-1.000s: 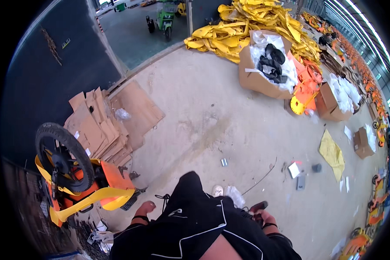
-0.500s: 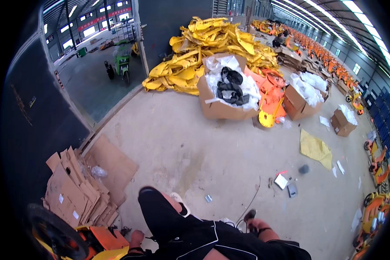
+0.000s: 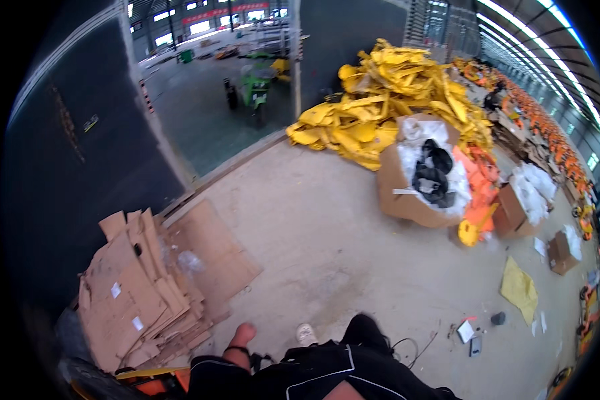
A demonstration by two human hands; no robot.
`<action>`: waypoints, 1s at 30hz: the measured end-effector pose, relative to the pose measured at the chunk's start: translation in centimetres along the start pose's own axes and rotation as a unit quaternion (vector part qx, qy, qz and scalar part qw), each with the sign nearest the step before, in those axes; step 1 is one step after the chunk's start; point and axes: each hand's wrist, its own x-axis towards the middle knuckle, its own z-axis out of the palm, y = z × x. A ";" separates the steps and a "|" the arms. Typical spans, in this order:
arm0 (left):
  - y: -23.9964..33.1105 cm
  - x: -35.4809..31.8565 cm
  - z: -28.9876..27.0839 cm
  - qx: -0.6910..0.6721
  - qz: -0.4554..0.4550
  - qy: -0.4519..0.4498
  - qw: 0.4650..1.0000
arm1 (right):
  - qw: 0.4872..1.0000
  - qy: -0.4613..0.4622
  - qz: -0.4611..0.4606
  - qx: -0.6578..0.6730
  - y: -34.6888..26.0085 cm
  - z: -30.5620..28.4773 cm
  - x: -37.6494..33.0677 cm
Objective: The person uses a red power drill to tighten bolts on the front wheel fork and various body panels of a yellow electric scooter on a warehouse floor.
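Observation:
My left hand (image 3: 241, 335) hangs low at the bottom edge, with a dark strap round the wrist; its fingers look curled, and I cannot tell if it holds anything. It is beside my dark, white-trimmed clothing (image 3: 313, 373). Just left of it, an orange and yellow machine (image 3: 150, 382) peeks in at the lower left corner. A stack of flattened cardboard (image 3: 137, 293) lies on the concrete floor above that. My right hand is out of sight.
A small white object (image 3: 305, 333) lies near my legs. An open carton of white and black items (image 3: 423, 177) stands before a heap of yellow parts (image 3: 380, 107). More cartons (image 3: 513, 207), a yellow sheet (image 3: 517, 288) and floor scraps (image 3: 470, 332) lie at the right. A green vehicle (image 3: 257, 83) stands beyond a dark wall (image 3: 80, 153).
The view has swung upward and forward. The wheeled orange machine has slid almost out at the lower left, and my right hand has left the picture.

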 end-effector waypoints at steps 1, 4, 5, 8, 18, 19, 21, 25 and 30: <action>2.2 2.2 -2.5 -0.051 -0.010 0.003 0.999 | 1.000 0.006 0.001 0.011 -1.1 0.3 -0.2; 9.1 3.7 -9.1 -0.272 -0.036 0.100 0.956 | 0.999 0.021 -0.005 0.024 -5.4 1.0 0.4; 10.5 2.9 -11.2 -0.298 -0.063 0.094 0.948 | 1.000 0.019 -0.021 0.005 -7.3 1.0 1.0; 11.5 1.7 -12.8 -0.295 -0.041 0.044 0.954 | 0.962 0.009 -0.177 -0.206 -15.7 0.5 0.0; -3.8 -8.2 -2.0 -0.118 -0.294 0.037 0.948 | 0.973 -0.029 -0.108 -0.200 -35.9 5.9 10.0; -4.2 -9.5 -1.1 -0.103 -0.287 0.018 0.952 | 0.931 0.014 -0.129 -0.341 -38.0 6.6 10.7; -6.2 -10.9 1.1 -0.027 -0.258 -0.031 0.965 | 0.890 0.018 -0.119 -0.440 -39.5 7.2 16.9; -3.9 -9.2 3.3 0.115 -0.208 -0.103 0.966 | 0.882 -0.051 -0.160 -0.441 -47.1 9.4 17.5; 5.3 -5.0 0.4 -0.194 -0.307 -0.003 0.932 | 0.853 -0.086 -0.183 -0.480 -59.1 12.1 16.8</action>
